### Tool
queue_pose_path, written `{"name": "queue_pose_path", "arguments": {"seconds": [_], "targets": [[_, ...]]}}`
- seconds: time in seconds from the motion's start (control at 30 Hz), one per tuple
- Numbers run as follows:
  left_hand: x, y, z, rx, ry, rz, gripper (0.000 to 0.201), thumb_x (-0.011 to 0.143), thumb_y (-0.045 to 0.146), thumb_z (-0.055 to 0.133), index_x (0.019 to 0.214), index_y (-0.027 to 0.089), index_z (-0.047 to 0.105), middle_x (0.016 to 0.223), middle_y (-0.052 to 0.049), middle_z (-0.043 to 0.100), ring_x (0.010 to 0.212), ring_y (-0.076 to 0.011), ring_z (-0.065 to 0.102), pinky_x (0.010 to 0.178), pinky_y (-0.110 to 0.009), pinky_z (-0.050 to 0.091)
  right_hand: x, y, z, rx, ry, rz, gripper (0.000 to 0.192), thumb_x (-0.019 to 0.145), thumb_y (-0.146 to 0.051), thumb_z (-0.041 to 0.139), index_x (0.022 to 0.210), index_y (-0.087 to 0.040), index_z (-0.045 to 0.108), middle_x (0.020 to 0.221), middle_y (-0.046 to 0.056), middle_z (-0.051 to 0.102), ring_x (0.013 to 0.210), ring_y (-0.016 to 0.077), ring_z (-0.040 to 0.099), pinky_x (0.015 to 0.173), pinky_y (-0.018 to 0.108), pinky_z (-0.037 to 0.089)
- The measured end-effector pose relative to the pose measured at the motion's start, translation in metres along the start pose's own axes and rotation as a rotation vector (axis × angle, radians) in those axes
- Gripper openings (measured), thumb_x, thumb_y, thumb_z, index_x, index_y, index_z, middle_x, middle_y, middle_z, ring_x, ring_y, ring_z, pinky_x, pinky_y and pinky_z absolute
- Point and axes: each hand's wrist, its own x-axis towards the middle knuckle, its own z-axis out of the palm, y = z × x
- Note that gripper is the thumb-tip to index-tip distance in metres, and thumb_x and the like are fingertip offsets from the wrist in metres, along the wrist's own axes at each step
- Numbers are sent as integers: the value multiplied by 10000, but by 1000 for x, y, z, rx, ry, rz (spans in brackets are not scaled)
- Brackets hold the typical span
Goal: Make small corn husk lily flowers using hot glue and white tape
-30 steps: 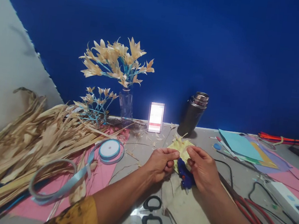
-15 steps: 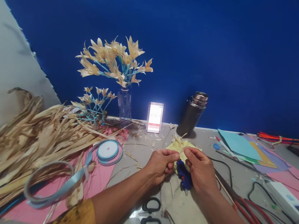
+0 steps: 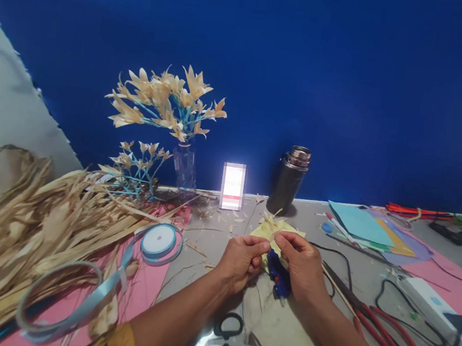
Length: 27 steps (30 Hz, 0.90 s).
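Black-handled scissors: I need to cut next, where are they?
The black-handled scissors lie near the bottom middle of the head view, on the table between the person's forearms, below the blue glue gun.

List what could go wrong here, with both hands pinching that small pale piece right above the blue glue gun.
The glue gun lies just under the left hand and right hand; its tip could burn a finger if hot. Black cords trail beside the right arm and could snag. Scissors lie open-handled near the forearms.

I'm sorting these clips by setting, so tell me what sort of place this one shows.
Most likely a home craft table or a small handicraft workspace. Both hands pinch a small pale piece beside a blue glue gun, with a heap of dried leaf strips, a ribbon spool and finished leaf flowers in a vase around them.
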Motion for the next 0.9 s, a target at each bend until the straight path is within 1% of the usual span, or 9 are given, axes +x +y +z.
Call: {"name": "queue_pose_path", "arguments": {"seconds": [0.13,0.23,0.33,0.4,0.57,0.7,0.73,0.8,0.9], "targets": [[1,-1,-1,55,34,19,438,499,356,955,741,131,667,432,73,474,372,-24,317,400,-177,146,1,2,0,-21,-14,-17,371,627,-523,879,731,-181,780,572,-22,568,494,97,435,382,190,372],[-1,-1,-1,122,72,34,428,507,361,939,757,123,684,406,65,479,366,-36,341,400,-184,167,1,2,1,-32,-29,-11,385,618,-533,878,726,-179,774,551,-27,548,478,100,433,369,195,365],[-2,-1,0,169,77,42,406,534,362,922,759,119,688,410,56,492,366,-44,372,400,-188,173,0,1,1,-42,-47,7,400,629,-547,864,741,-175,770,525,-41,512,455,101,419,347,197,353],[-3,0,0,147,66,33,397,529,349,915,751,124,675,428,55,503,363,-39,371,393,-188,159,0,0,1,-44,-56,15,403,636,-549,859,742,-173,763,519,-49,494,454,95,405,347,192,349],[-4,5,1,-6,27,-40,399,467,263,896,734,147,622,529,58,544,377,-8,340,379,-167,111,2,1,-1,-25,-66,37,413,684,-574,812,789,-180,744,493,-74,439,440,87,355,351,188,326],[-6,7,2,12,27,-47,364,486,254,864,730,163,608,521,68,533,369,-10,320,377,-169,110,4,1,-3,-27,-69,39,408,692,-564,801,815,-181,736,518,-74,447,450,86,355,365,190,323],[-6,6,2,49,39,-30,341,508,267,853,727,167,612,494,72,517,365,-20,320,378,-173,120,4,0,-4,-34,-70,35,398,700,-555,796,826,-182,740,524,-70,457,454,91,369,371,194,329],[-6,5,2,156,84,58,274,572,298,820,720,170,628,440,74,478,365,-46,340,387,-185,159,4,-1,-7,-53,-77,17,365,711,-524,793,841,-185,751,546,-54,497,474,105,413,393,208,353],[-7,5,2,335,159,303,171,655,290,770,709,164,668,472,51,512,419,-79,409,431,-210,263,3,-6,-11,-88,-99,-43,292,701,-450,805,842,-198,760,625,-20,586,538,126,484,460,234,404]]}}
